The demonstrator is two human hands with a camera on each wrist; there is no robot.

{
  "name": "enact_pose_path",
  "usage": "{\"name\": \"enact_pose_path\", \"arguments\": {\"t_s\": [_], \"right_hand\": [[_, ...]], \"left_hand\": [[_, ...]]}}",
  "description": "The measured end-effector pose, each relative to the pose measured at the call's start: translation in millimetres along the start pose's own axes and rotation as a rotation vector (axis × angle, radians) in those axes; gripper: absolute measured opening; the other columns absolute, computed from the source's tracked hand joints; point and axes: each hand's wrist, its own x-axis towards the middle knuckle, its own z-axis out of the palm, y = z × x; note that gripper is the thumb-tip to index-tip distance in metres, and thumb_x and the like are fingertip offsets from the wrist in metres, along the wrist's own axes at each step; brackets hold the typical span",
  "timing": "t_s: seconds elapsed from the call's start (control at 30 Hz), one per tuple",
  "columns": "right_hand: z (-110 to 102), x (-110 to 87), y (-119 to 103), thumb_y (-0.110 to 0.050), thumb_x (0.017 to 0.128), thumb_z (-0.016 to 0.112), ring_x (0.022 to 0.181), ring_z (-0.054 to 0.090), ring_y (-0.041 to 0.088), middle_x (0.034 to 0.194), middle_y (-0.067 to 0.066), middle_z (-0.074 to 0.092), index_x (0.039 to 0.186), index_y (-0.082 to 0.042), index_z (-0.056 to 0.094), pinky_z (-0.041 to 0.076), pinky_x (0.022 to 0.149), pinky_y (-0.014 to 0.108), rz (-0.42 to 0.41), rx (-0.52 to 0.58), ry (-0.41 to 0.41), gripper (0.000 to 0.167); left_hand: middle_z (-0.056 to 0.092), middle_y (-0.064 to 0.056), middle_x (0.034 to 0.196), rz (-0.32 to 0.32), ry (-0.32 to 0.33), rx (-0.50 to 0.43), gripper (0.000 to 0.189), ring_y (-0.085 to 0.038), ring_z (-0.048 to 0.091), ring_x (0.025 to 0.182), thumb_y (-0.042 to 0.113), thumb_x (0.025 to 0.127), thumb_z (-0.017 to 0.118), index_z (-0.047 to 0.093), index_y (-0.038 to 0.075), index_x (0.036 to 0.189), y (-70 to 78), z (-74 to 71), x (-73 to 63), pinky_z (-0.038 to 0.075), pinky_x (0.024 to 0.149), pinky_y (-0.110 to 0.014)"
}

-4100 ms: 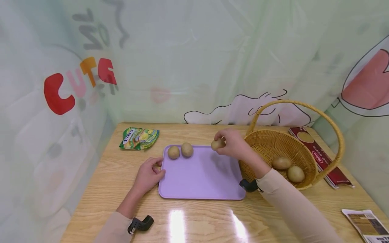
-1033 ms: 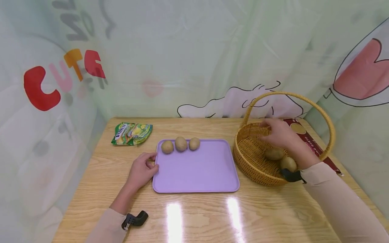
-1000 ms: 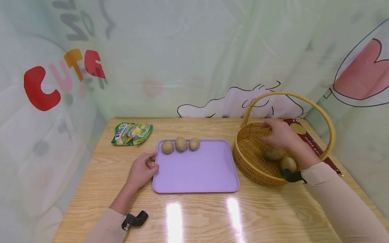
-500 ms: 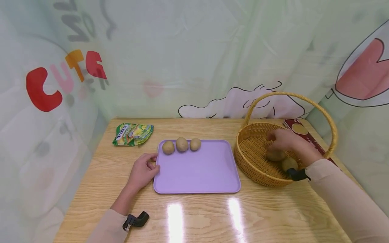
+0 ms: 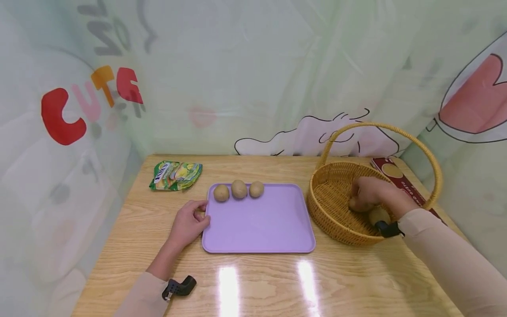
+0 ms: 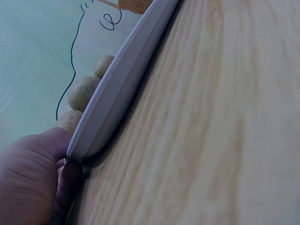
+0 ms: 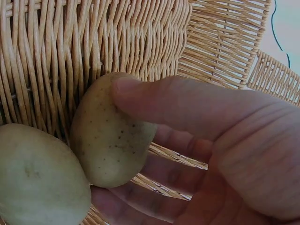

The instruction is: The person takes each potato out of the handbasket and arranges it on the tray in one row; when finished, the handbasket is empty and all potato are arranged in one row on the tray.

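Inside the wicker basket [image 5: 332, 224], my right hand [image 5: 368, 193] grips a potato [image 7: 112, 136], thumb on one side and fingers curled behind it in the right wrist view. A second, paler potato [image 7: 40, 176] lies against it in the basket. My left hand [image 5: 189, 223] holds the left rim of the lilac tray [image 5: 261, 224], thumb above and fingers below the edge in the left wrist view. Three potatoes stand in a row along the tray's back left: a left one [image 5: 221, 193], a middle one [image 5: 239, 189] and a right one [image 5: 256, 189].
A green and yellow packet [image 5: 176, 175] lies behind the tray on the left. The basket's tall handle [image 5: 433, 167] arches over the right forearm. Behind the basket lies a dark red package [image 5: 400, 176]. A printed curtain [image 5: 222, 79] hangs beyond the wooden table [image 5: 265, 281].
A third potato has come onto the tray from my right hand. That hand has since gone down into the basket and taken hold of another potato. My left hand stays at the tray's rim.
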Motion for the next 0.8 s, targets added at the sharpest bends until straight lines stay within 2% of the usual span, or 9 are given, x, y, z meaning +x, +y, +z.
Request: {"name": "enact_pose_path", "arguments": {"t_s": [0.3,0.4,0.53,0.67,0.8], "right_hand": [[-0.4,-0.4,-6.3,-0.026,0.077,0.077,0.073,0.053,0.024,0.081,0.008,0.057,0.09,-0.005,0.06,0.044,0.058,0.035,-0.002,0.062,0.08,0.031],[-2.4,-0.4,-9.2,-0.026,0.078,0.077,0.077,0.054,0.024,0.087,0.009,0.058,0.101,-0.002,0.062,0.046,0.061,0.035,-0.01,0.054,0.06,0.036],[-4.0,-1.6,-9.4,-0.024,0.082,0.073,0.084,0.055,0.026,0.098,0.011,0.06,0.118,-0.001,0.063,0.049,0.067,0.036,-0.048,0.057,-0.012,0.044],[-4.4,-2.4,-8.8,-0.022,0.086,0.07,0.086,0.056,0.025,0.103,0.012,0.062,0.117,-0.002,0.065,0.051,0.068,0.038,-0.113,0.041,-0.049,0.037],[-4.4,-1.8,-7.5,-0.019,0.086,0.069,0.086,0.056,0.025,0.101,0.01,0.062,0.111,-0.005,0.067,0.051,0.07,0.039,-0.154,0.014,-0.031,0.029]], "left_hand": [[0.06,-0.004,0.097,0.003,-0.001,0.011,0.041,-0.013,0.057,0.069,0.005,0.079,0.074,0.065,0.001,0.119,-2.0,1.0,-0.5,0.05,0.06,-0.025],[0.06,-0.004,0.097,-0.003,0.0,0.016,0.041,-0.013,0.057,0.069,0.006,0.079,0.074,0.065,0.002,0.119,-1.6,0.3,-0.4,0.05,0.06,-0.025],[0.06,-0.004,0.097,-0.007,-0.004,0.032,0.041,-0.013,0.057,0.069,0.007,0.08,0.074,0.065,0.002,0.12,-1.9,0.3,-0.4,0.049,0.06,-0.025],[0.06,-0.004,0.097,-0.014,-0.004,0.035,0.042,-0.013,0.057,0.07,0.008,0.08,0.074,0.065,0.003,0.12,-1.7,0.3,-0.8,0.049,0.061,-0.025],[0.061,-0.004,0.098,-0.015,-0.003,0.035,0.042,-0.012,0.057,0.07,0.008,0.079,0.074,0.065,0.003,0.12,-0.6,0.4,-0.7,0.049,0.061,-0.025]]}}
